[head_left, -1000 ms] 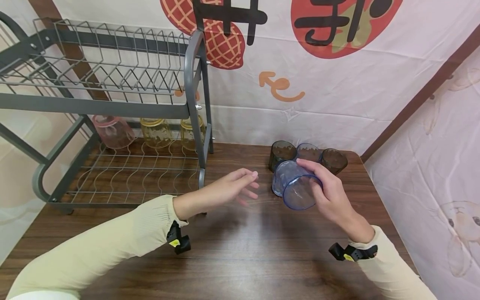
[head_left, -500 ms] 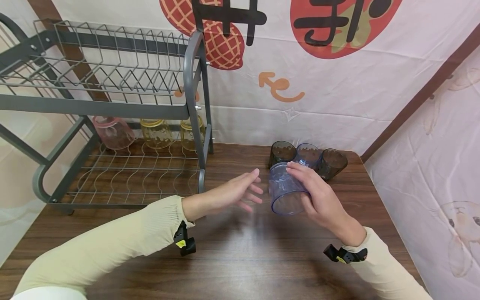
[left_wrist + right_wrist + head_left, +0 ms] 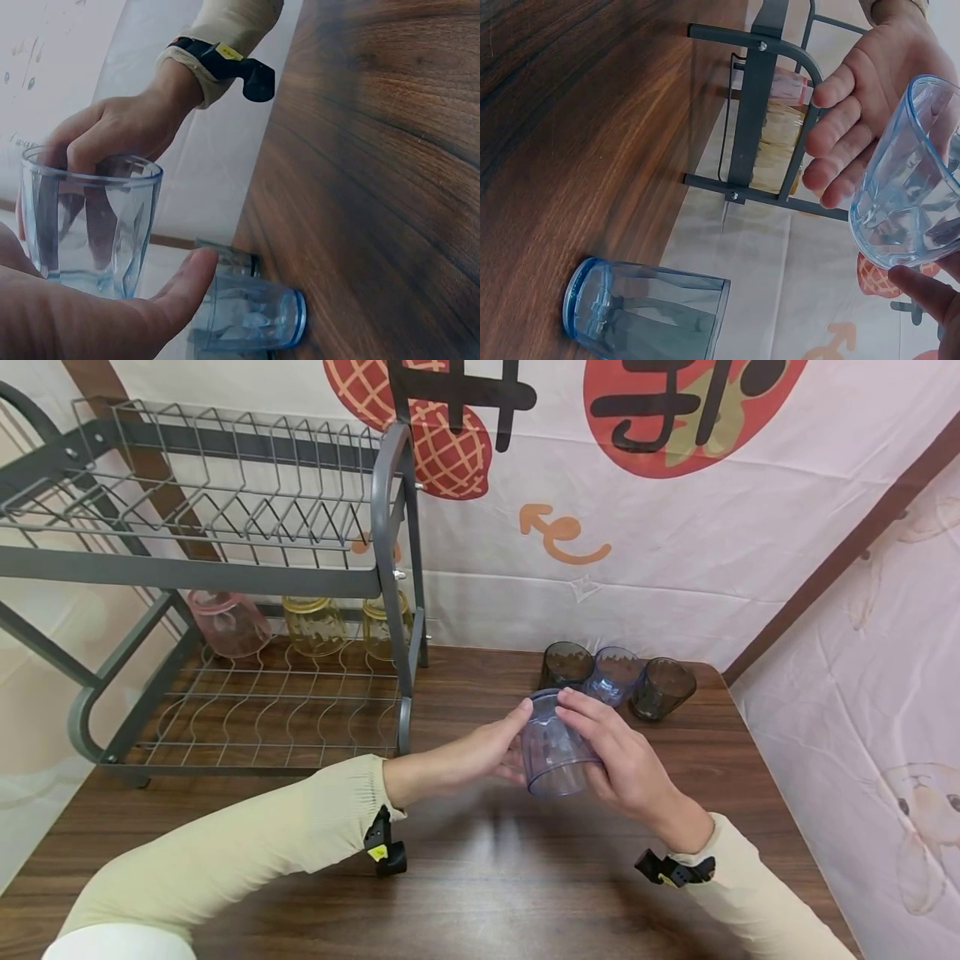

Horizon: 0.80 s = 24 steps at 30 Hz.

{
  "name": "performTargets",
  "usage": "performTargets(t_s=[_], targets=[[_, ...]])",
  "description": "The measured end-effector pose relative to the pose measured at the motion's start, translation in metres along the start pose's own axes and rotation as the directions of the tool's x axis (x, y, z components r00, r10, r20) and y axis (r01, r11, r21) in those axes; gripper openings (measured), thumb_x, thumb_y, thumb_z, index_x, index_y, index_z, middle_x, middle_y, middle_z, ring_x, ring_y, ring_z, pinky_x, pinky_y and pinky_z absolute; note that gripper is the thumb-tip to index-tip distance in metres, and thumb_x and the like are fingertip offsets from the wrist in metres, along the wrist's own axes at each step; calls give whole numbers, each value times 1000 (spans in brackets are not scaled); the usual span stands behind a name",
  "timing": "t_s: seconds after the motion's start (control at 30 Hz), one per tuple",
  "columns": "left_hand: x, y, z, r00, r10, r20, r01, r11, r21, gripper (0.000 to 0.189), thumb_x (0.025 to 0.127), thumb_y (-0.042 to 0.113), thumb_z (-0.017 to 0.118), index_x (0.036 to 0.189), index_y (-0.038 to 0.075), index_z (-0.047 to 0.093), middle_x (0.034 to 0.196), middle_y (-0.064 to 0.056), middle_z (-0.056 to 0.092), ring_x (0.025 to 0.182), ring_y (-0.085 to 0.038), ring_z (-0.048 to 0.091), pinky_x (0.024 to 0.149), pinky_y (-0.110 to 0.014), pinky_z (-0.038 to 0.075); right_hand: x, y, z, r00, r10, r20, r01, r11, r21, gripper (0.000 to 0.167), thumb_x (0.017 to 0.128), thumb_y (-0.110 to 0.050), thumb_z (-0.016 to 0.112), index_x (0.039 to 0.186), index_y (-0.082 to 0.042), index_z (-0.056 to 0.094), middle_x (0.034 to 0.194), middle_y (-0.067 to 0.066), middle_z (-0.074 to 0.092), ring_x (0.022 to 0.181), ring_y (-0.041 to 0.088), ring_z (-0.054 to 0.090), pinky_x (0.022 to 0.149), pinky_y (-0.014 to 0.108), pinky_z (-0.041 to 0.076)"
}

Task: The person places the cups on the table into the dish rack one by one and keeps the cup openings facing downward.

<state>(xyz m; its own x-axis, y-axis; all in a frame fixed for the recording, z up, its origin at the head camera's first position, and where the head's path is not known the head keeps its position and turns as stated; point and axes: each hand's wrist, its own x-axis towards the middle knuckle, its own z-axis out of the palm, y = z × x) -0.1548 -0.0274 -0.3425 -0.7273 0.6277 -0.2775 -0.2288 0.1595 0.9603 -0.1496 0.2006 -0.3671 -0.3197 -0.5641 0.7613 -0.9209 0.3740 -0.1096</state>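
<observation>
My right hand [image 3: 630, 768] grips a clear blue drinking glass [image 3: 558, 747] above the table, its base up and its rim tilted down toward me. My left hand [image 3: 476, 756] comes in from the left, thumb by the glass's upper side. In the right wrist view the left hand's fingers [image 3: 836, 124] are loosely extended beside the held glass [image 3: 904, 195]. The left wrist view has the right hand [image 3: 124, 131] at the rim end, fingers showing through the wall. Behind stand another blue glass [image 3: 617, 677] and two dark glasses, one left [image 3: 566, 662] and one right [image 3: 662, 689].
A grey two-tier dish rack [image 3: 285, 578] stands on the left of the wooden table [image 3: 480, 893]. Its lower shelf bears a pink glass [image 3: 231, 627] and two yellow glasses [image 3: 313, 631] in a row. A printed cloth [image 3: 487, 585] hangs behind.
The right hand has brought the blue glass left and toward me, turning its rim further down. The left hand has moved right, up to the glass.
</observation>
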Motion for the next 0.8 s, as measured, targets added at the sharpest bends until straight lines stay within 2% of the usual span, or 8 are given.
performTargets(t_s=[0.17, 0.43, 0.57, 0.67, 0.8], targets=[[1, -1, 3, 1000, -15, -18, 14, 1000, -16, 67, 111, 48, 16, 151, -1, 38, 139, -27, 55, 127, -39, 58, 97, -46, 54, -2, 0, 2, 1000, -16, 6, 16, 1000, -16, 45, 89, 1, 41, 130, 11, 57, 138, 26, 57, 135, 31, 52, 114, 31, 37], [2, 1, 8, 999, -38, -34, 35, 996, -83, 66, 111, 48, 17, 149, -1, 41, 132, -25, 60, 122, -36, 62, 99, -46, 53, -4, 1, 0, 1000, -7, 24, 6, 1000, 28, 53, 82, 1, 46, 132, 14, 51, 140, 28, 54, 140, 28, 47, 116, 32, 35], [4, 2, 8, 998, -31, -50, 25, 992, -125, 64, 111, 47, 18, 146, -1, 41, 127, -24, 62, 108, -28, 67, 95, -46, 55, -3, 2, -2, 999, -17, 40, 14, 998, 67, 49, 92, -11, 50, 135, 14, 49, 142, 28, 52, 140, 29, 46, 117, 33, 35], [3, 2, 6, 998, -21, -59, 14, 992, -123, 62, 111, 46, 18, 147, 0, 39, 124, -23, 62, 100, -23, 66, 91, -44, 57, -3, 2, -1, 998, -19, 55, 14, 995, 94, 53, 100, -25, 52, 137, 13, 48, 144, 27, 51, 140, 29, 46, 117, 33, 35], [1, 1, 3, 999, -7, -49, 2, 996, -85, 61, 111, 46, 19, 148, 1, 38, 127, -22, 60, 105, -24, 65, 93, -43, 56, -4, 1, -1, 998, -28, 65, 20, 992, 125, 61, 101, -35, 56, 139, 12, 47, 145, 27, 50, 140, 29, 46, 116, 33, 35]])
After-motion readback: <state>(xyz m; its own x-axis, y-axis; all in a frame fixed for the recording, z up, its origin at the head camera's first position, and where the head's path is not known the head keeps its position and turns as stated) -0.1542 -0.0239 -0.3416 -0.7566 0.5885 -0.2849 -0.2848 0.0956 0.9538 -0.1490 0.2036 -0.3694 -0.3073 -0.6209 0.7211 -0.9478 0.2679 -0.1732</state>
